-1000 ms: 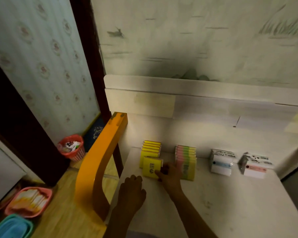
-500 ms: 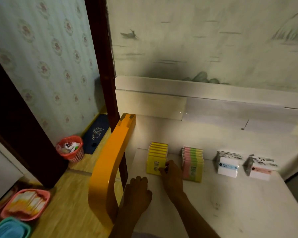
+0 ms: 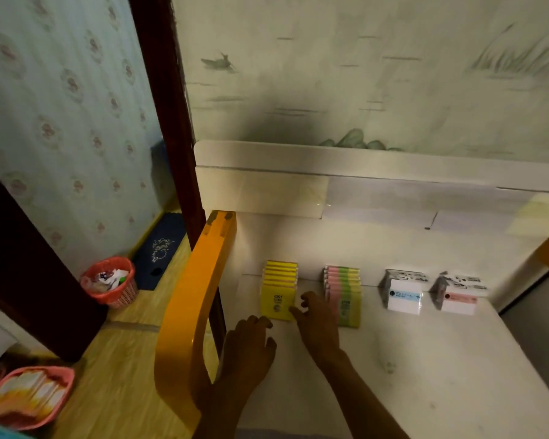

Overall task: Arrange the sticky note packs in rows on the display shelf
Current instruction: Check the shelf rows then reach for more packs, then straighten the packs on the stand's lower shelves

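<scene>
**Dim corner shelf, front yellow pack at risk of tipping**

Wallpapered walls close in on a pale display shelf (image 3: 409,359) in poor light, so fine detail is hard to read.

At the shelf's near left, the right hand (image 3: 317,321) reaches to the lower right corner of the front yellow pack (image 3: 278,304); its fingers are loosely curled, with a fingertip touching or just beside the pack's edge, and I cannot tell whether it pinches the pack or only nudges it. The left hand (image 3: 251,346) rests on the shelf just below that pack, fingers curled downward, holding nothing.

The yellow row (image 3: 281,274) stands leaning back toward the wall. Just to its right is the pink and green row (image 3: 343,289), then two white packs (image 3: 404,296) (image 3: 458,299) well apart from each other.

My judgement of the risks: a sideways push on the corner could twist the front pack out of line, or slide it into the pink and green row, since the right hand fills the narrow gap between them. A pull away from the wall could topple the leaning packs like dominoes. The orange side rail (image 3: 197,296) stands close on the left, leaving little room to correct.
</scene>
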`<state>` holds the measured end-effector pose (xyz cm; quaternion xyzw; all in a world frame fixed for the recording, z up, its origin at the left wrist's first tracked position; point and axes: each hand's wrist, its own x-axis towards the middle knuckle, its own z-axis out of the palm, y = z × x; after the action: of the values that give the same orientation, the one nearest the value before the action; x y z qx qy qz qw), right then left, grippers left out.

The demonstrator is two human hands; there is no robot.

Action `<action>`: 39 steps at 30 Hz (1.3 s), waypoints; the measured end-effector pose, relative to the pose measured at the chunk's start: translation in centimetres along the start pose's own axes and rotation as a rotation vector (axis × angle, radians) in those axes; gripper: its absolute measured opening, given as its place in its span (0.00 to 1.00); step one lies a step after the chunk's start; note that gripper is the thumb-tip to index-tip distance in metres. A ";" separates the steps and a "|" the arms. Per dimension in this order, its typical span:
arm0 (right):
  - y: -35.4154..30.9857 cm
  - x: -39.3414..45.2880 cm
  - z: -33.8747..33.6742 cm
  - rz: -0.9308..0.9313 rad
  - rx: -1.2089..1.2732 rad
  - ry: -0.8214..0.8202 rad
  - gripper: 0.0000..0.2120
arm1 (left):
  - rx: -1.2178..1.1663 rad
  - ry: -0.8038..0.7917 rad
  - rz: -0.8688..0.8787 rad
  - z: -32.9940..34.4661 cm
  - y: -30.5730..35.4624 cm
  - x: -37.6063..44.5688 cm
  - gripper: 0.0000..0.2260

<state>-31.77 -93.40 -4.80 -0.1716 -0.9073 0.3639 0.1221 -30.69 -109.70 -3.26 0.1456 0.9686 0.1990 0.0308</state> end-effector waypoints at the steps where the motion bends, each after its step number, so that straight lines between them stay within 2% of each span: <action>1: 0.2 -0.3 -0.6 -0.032 -0.048 0.009 0.14 | -0.021 0.016 0.023 0.0 0.3 0.2 0.14; 8: 1.7 -4.3 -7.9 -0.169 -0.248 0.108 0.16 | -0.177 0.080 0.246 0.9 4.2 1.4 0.14; 12: 4.3 -6.7 -12.4 -0.090 -0.295 0.150 0.18 | -0.136 -0.005 0.335 2.0 8.3 0.9 0.22; 15: 6.5 -8.5 -15.6 -0.015 -0.263 0.191 0.19 | -0.151 -0.050 0.429 2.8 12.0 -0.1 0.19; 18: 9.1 -10.8 -19.0 0.050 -0.224 0.241 0.19 | -0.185 -0.090 0.514 3.7 16.6 -1.8 0.17; 26: 18.1 -18.0 -29.4 0.164 -0.182 0.315 0.18 | -0.220 -0.144 0.571 8.2 30.9 -8.6 0.16; 34: 27.9 -25.3 -39.8 0.215 -0.159 0.355 0.16 | -0.277 -0.320 0.628 14.2 44.8 -16.4 0.12; 36: 30.5 -26.8 -42.1 0.239 -0.172 0.371 0.16 | -0.287 -0.371 0.652 15.6 48.1 -18.1 0.14; 39: 33.6 -28.6 -45.6 0.278 -0.177 0.379 0.16 | -0.268 -0.353 0.696 17.1 52.9 -19.9 0.18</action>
<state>17.62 -53.89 1.00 -0.3701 -0.8642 0.2576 0.2231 4.64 -62.70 1.96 0.4913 0.8067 0.2941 0.1462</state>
